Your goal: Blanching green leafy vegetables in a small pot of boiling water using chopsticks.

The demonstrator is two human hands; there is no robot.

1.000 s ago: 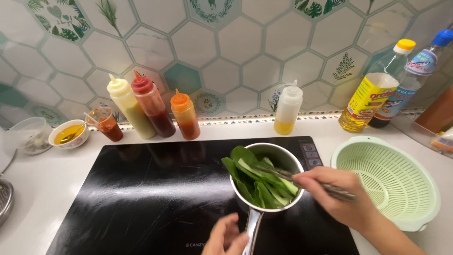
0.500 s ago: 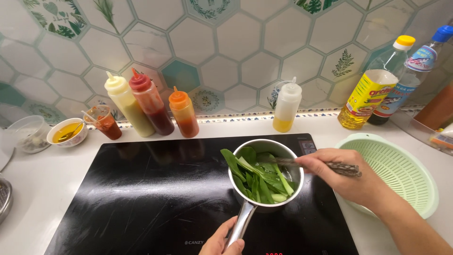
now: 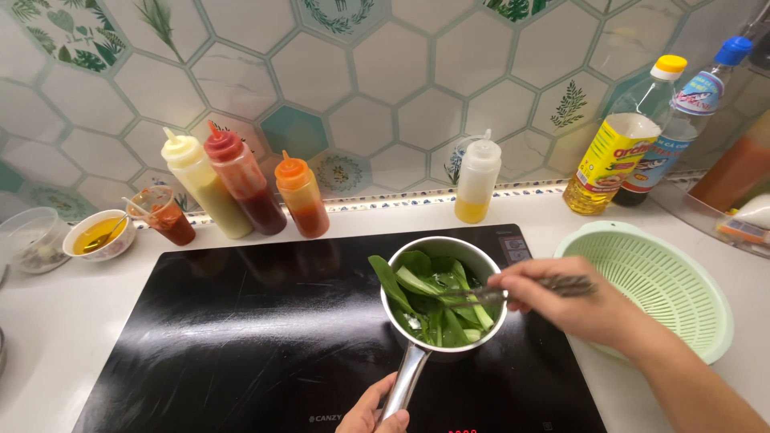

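A small steel saucepan (image 3: 481,259) stands on the black induction hob (image 3: 241,321), filled with leafy green vegetables (image 3: 425,297). My left hand (image 3: 373,413) grips the pan's long handle at the bottom edge of the view. My right hand (image 3: 573,309) holds a pair of metal tongs (image 3: 513,290) whose tips reach into the greens from the right.
A light green colander (image 3: 666,281) sits right of the hob. Squeeze bottles, yellow (image 3: 204,196), red (image 3: 245,188), orange (image 3: 303,196) and white (image 3: 477,180), line the tiled wall. Two tall bottles (image 3: 634,132) stand at the back right. Small sauce bowls (image 3: 100,234) sit at the left.
The view has shifted slightly. My right hand has moved the tongs across the greens in the pan. My left hand slid down the handle toward its end.
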